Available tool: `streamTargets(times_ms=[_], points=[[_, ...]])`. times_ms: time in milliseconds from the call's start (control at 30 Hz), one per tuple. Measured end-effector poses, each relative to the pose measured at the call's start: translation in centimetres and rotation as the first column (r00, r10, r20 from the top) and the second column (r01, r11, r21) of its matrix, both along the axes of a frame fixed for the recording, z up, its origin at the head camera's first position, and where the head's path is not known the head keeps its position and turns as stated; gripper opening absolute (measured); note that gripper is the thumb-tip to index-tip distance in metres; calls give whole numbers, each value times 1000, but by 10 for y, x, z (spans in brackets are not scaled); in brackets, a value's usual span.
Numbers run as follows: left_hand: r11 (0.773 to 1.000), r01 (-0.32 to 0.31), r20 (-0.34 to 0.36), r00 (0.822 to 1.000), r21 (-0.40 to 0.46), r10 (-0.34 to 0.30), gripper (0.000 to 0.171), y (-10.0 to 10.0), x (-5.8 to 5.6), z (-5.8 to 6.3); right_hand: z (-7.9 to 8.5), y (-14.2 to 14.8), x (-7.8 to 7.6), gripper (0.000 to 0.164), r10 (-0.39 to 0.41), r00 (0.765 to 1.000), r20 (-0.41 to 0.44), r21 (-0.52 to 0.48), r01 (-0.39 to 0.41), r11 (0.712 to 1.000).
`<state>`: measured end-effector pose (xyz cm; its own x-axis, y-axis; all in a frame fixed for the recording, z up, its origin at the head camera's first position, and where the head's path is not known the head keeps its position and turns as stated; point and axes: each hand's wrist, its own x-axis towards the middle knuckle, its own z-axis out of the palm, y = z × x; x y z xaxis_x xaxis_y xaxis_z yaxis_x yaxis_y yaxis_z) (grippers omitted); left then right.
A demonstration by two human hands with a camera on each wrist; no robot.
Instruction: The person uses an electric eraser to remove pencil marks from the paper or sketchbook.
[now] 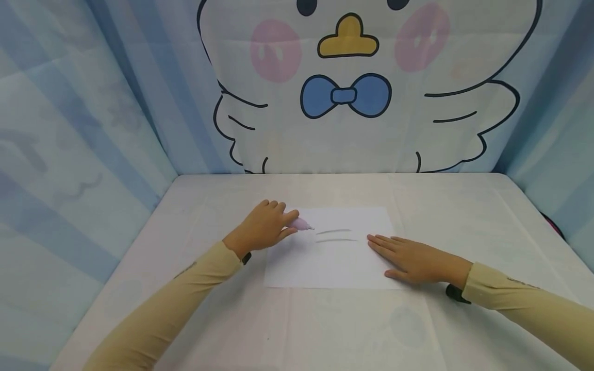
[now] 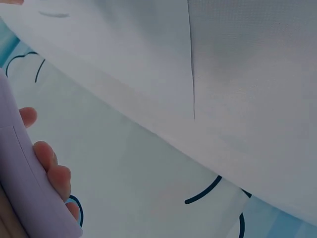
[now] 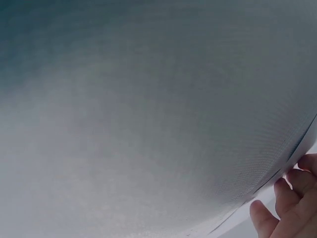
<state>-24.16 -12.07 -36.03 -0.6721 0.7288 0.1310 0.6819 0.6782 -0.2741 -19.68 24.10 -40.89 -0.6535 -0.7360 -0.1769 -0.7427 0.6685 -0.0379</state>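
My left hand (image 1: 264,226) grips a thick lilac pen-shaped tool (image 1: 299,224) with a narrow silvery tip pointing right, just above the paper. In the left wrist view, its smooth lilac body (image 2: 22,163) shows a seam, with fingertips (image 2: 59,181) curled round it. Beneath lies a white sheet of paper (image 1: 320,268) bearing two short grey, nearly parallel strokes (image 1: 336,240) right of the tip. Flat on the sheet's right edge, my right hand (image 1: 417,259) rests with fingers extended. Only its fingers (image 3: 287,206) appear in the right wrist view, at the lower right corner.
A pale cloth covers the table (image 1: 343,330). Behind it hangs a curtain (image 1: 348,139) with a cartoon figure wearing a blue bow tie. Blue and white striped fabric (image 1: 79,170) encloses the left side, with similar fabric (image 1: 557,154) on the right.
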Motion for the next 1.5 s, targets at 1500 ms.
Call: streamTargets(times_ms=[1500], points=[[994, -61, 87, 994, -96, 70, 26, 16, -27, -17, 1, 1, 1, 69, 1, 1000, -3, 1, -1, 1000]])
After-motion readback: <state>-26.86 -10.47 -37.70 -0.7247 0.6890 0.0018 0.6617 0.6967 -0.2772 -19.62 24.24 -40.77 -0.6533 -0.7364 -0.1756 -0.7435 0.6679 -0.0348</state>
